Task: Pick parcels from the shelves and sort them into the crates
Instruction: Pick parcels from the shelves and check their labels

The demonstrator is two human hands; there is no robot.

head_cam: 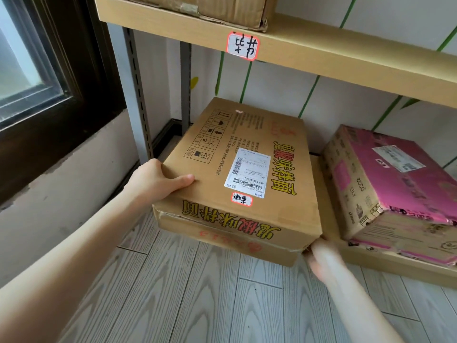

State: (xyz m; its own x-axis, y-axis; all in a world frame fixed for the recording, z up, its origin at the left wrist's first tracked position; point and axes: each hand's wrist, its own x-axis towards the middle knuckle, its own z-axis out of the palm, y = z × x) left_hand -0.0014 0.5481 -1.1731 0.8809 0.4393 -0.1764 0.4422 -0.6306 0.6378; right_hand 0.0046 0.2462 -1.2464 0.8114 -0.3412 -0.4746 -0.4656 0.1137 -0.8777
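Three parcels are in view, all closed cardboard, so what they hold is hidden. The first, a flat brown box (279, 214) with yellow lettering, is between the two grips. The left grip (158, 181) clasps its near left edge, thumb laid on the lid and fingers curled round the side. The right grip (321, 258) touches its near right bottom corner, but it is blurred and I cannot tell whether the fingers have closed there. The box juts out over the wooden floor (197, 293); its far end perhaps rests on the lower shelf (385, 266). It carries one white shipping label (249, 173) and one small red-bordered tag (241, 199), between the grips. Just right of the right grip and beyond it, the second parcel, a pink box (395, 189), lies on the lower shelf. Above both grips runs the upper shelf (321, 53), one of two, with a second red-bordered tag (242, 45) on its front edge and the third parcel, a worn carton (222, 8), on top. Left of the left grip is a window (24, 65).
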